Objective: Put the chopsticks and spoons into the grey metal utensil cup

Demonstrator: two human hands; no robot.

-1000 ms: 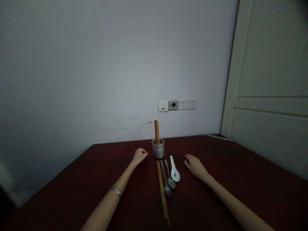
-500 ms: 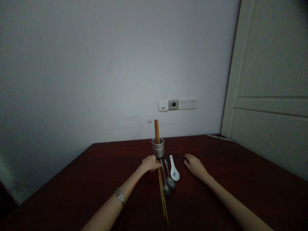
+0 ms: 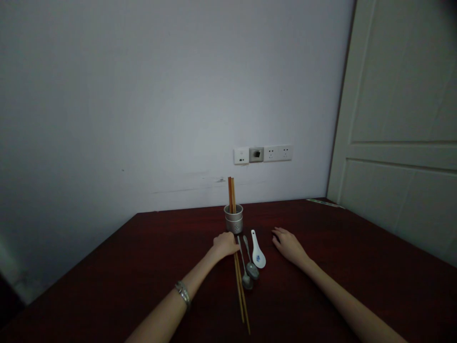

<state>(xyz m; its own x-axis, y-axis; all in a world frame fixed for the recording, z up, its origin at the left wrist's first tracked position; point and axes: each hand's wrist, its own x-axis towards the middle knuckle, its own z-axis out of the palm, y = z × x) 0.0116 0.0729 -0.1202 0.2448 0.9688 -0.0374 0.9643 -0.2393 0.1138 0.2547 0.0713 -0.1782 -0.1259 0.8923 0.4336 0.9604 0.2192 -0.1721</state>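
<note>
My left hand [image 3: 225, 245] is closed over the upper ends of two light wooden chopsticks [image 3: 240, 293] that lie on the table; its curled fingers are mostly hidden under the hand. The thumb side comes close to the handle of a slim metal spoon [image 3: 246, 281]. To the right of that lie a second metal spoon [image 3: 253, 270] and a white ceramic spoon [image 3: 258, 258] with a blue mark. Just beyond my left hand a metal holder [image 3: 234, 223] stands upright, with several chopsticks [image 3: 232, 195] in it. Flat on the table right of the ceramic spoon, my right hand [image 3: 288, 244] rests open.
The dark red table [image 3: 171, 233] reaches back to a pale wall [image 3: 178, 95] with a row of switches and sockets [image 3: 270, 153]. A white panelled door [image 3: 400, 119] is at the right. A thin printed strip [image 3: 324, 203] lies at the table's back right edge.
My left hand has shifted slightly right, and its fingers have closed in over the chopsticks' upper ends. My right hand stays in place. The view has moved very slightly.
</note>
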